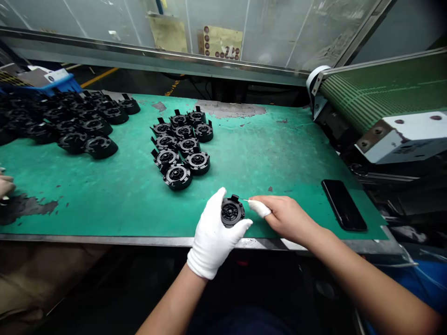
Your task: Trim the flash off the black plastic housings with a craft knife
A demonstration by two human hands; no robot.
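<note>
1. The left hand (213, 230), in a white glove, grips a round black part (232, 211) above the table's (279, 153) near edge.
2. The right hand (284, 214) pinches a thin tool (244, 200) just right of it.

left hand (213, 232), white-gloved: holds one black part (232, 211), tab up top. right hand (284, 215), thumb covered in white: thin metal tool (244, 200), tip near the tab. green worktop (265, 163): small cluster (181, 146) of like parts, centre; larger cluster (70, 118), left; black phone (344, 204), right. beyond phone: green conveyor (387, 88).
</note>
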